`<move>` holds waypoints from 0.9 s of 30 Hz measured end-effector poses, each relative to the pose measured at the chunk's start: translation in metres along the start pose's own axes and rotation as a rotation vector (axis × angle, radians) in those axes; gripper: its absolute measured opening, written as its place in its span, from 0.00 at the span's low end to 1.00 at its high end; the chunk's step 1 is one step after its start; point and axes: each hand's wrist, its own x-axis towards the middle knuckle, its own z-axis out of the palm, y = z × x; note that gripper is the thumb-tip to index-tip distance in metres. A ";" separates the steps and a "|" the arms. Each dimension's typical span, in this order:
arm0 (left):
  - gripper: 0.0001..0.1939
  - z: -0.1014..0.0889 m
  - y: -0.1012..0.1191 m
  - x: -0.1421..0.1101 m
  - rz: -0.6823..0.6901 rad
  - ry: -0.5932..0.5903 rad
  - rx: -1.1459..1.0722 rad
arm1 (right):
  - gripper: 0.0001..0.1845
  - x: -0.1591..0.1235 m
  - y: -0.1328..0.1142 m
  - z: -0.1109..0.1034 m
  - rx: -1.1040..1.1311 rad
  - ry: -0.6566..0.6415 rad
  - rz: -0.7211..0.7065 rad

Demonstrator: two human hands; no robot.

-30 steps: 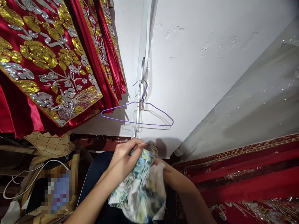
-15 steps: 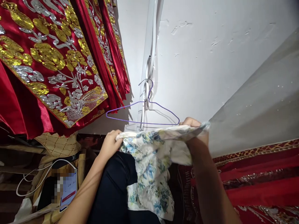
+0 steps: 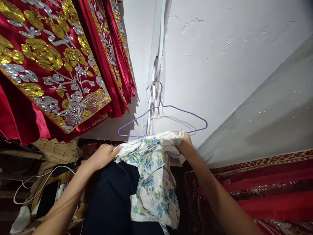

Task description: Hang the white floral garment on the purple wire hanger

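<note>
A white garment with a blue and green floral print (image 3: 149, 169) is stretched between my hands, its lower part hanging over dark cloth (image 3: 112, 192). My left hand (image 3: 106, 154) grips its left upper edge, thumb on top. At the right upper edge my right hand (image 3: 184, 142) is closed on the fabric, its fingers partly covered by it. Just above the garment, a purple wire hanger (image 3: 176, 108) hangs by its hook from a white strap (image 3: 154, 70) on the wall. The garment's upper edge hides part of the hanger's bottom bar.
Red costumes with gold and silver sequins (image 3: 73, 71) hang at upper left. A shelf at lower left holds a dark phone (image 3: 47, 199) and a white cable (image 3: 18, 192). Red beaded cloth (image 3: 264, 192) lies at lower right, below a grey sloping surface (image 3: 269, 117).
My right hand has moved left and slightly down, drawing the garment's right end inward. My left hand has shifted a little left and down. The hanger has swung to the right.
</note>
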 end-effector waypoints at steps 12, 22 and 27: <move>0.18 -0.049 0.105 0.036 0.448 0.334 0.186 | 0.08 -0.027 -0.036 0.019 0.121 -0.263 -0.093; 0.18 -0.059 0.113 0.069 0.413 0.317 0.147 | 0.43 -0.071 -0.080 -0.062 0.104 0.284 0.183; 0.13 -0.062 0.108 0.068 0.435 0.330 0.083 | 0.15 -0.048 -0.065 -0.128 0.224 0.217 0.236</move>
